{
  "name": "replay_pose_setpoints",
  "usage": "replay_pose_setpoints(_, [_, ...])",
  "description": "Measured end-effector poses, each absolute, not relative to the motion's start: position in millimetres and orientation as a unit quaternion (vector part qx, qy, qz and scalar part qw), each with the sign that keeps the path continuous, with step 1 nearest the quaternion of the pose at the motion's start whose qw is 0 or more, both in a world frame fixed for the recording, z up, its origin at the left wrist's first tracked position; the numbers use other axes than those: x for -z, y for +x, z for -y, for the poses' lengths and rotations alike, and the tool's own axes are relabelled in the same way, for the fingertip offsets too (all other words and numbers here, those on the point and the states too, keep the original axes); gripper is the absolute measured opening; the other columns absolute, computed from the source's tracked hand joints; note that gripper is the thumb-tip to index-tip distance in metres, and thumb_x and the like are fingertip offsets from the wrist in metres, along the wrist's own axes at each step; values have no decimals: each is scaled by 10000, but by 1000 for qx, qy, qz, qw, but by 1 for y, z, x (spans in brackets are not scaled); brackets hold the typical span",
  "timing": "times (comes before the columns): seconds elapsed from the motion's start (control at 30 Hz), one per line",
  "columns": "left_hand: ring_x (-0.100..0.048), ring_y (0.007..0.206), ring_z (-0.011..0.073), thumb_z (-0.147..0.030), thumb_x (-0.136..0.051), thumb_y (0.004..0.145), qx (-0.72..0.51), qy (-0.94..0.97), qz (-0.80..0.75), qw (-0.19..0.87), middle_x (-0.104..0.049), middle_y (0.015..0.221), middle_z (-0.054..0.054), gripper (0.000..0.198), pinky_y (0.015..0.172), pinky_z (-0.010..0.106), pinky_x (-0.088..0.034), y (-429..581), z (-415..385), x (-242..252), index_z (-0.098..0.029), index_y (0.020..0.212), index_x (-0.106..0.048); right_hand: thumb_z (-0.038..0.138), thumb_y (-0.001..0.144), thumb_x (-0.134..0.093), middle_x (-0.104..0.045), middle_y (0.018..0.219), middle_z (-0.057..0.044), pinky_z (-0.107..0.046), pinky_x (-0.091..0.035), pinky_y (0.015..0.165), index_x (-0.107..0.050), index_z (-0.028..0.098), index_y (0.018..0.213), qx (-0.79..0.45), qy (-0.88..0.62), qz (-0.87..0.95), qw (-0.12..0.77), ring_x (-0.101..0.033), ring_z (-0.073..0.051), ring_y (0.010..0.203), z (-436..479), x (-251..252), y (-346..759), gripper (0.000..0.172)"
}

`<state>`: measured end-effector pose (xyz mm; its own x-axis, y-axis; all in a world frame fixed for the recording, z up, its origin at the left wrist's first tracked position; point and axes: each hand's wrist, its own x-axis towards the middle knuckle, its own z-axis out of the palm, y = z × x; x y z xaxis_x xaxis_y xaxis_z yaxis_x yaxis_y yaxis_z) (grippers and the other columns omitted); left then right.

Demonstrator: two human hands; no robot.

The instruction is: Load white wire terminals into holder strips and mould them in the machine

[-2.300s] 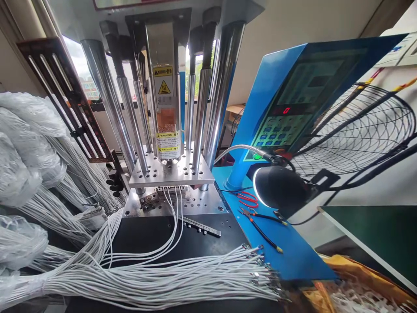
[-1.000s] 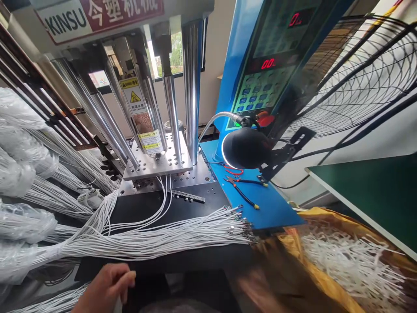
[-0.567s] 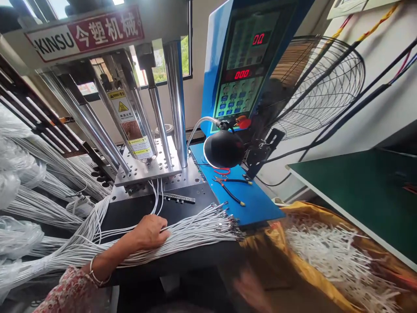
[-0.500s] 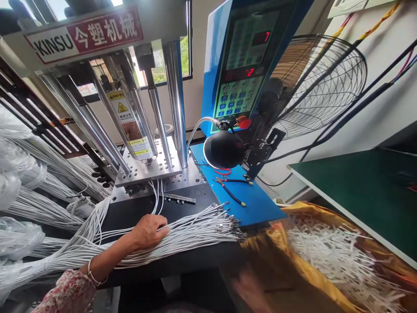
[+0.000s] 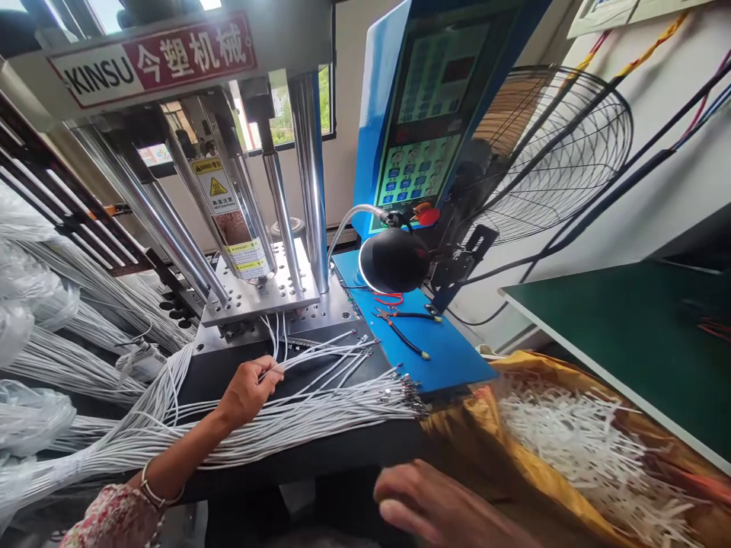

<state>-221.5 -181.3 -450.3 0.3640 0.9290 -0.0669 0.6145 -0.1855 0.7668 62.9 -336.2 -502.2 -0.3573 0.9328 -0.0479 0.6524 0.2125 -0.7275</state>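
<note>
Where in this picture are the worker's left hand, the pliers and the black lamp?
Left hand (image 5: 249,390): head view, on the back of the hand.
Pliers (image 5: 416,315): head view, on the upper black handle.
Black lamp (image 5: 394,261): head view, on the middle of its rounded shade.

hands (image 5: 250,390) 2; pliers (image 5: 406,339) 1; lamp (image 5: 394,261) 1; fan (image 5: 571,160) 1; bag (image 5: 488,430) 1; cables (image 5: 343,403) too many to count

The cables (image 5: 325,415) look sheathed in smooth, satiny plastic. Polished, glossy metal forms the press columns (image 5: 311,190); the drilled platen (image 5: 266,295) is metal with softer sheen. The lampshade (image 5: 395,260) is matt, the control cabinet (image 5: 381,99) glossy.
</note>
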Motion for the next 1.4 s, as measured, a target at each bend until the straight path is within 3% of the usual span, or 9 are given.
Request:
replay_pose_setpoints(0.07, [-407,556,109,-435,-510,913,-221,747,-497,383,-479,589,-45,343,550,236,-312,-215,182,444,-167,717,-595,262,949,-471,-716,933,-1,-222,-521,788,-669,340,991,-402,-433,762,267,-666,-141,864,312,475,31,217])
replay_pose_setpoints(0.2, [-412,612,117,-428,-545,898,-240,768,-458,377,-485,634,-30,337,575,235,-323,-210,185,422,-161,694,-569,162,940,-448,-570,1302,-162,-386,-428,1050,-522,141,1318,-227,-413,825,312,-515,-244,1228,253,473,-13,386])
replay_pose_setpoints(0.33, [-382,607,109,-437,-574,887,-251,766,-482,344,-457,645,-35,319,564,224,-319,-220,180,395,-165,721,-567,118,931,-418,-657,1083,-189,-486,-465,945,-628,109,1184,-199,-558,777,212,-608,-308,1045,236,491,-9,329])
replay_pose_setpoints(0.57, [-301,367,63,-550,-597,835,-146,551,-440,694,-431,499,-70,383,367,195,-186,-187,215,428,-166,833,-593,507,932,-500,-652,1150,-128,-422,-480,942,-583,146,1230,-729,-289,303,541,-641,-250,1042,246,465,-23,475])
replay_pose_setpoints(0.7, [-296,339,44,-661,-657,735,-47,450,-383,806,-483,477,-45,556,344,183,-153,-199,265,478,-123,871,-640,437,881,-619,-687,855,-79,-404,-504,873,-649,107,1043,-766,-233,114,589,-687,-218,826,251,475,-41,369])
replay_pose_setpoints(0.9, [-216,308,31,-649,-685,718,-171,352,-420,819,-384,438,-91,504,324,174,-142,-206,286,504,-162,799,-584,428,847,-675,-612,734,8,-312,-529,777,-633,165,952,-760,-215,44,612,-627,-128,687,250,490,-53,286])
replay_pose_setpoints(1.2, [-306,390,37,-579,-675,765,-227,356,-457,783,-438,570,-69,448,336,154,-225,-187,272,486,-148,859,-596,483,892,-579,-619,891,-37,-322,-513,812,-586,185,906,-709,-285,223,606,-620,-160,807,241,484,-40,299])
replay_pose_setpoints(1.33, [-384,430,55,-590,-607,821,-236,373,-465,767,-488,618,-48,446,378,169,-324,-185,268,484,-149,876,-573,466,967,-462,-647,835,-44,-255,-490,625,-661,170,963,-627,-380,526,431,-588,-133,665,243,485,-27,357])
replay_pose_setpoints(1.4, [-403,427,64,-603,-592,825,-242,390,-470,754,-496,604,-47,447,386,180,-334,-184,265,486,-158,835,-554,439,996,-398,-671,937,-62,-273,-508,708,-665,177,1043,-548,-408,605,408,-627,-158,801,246,487,-27,377])
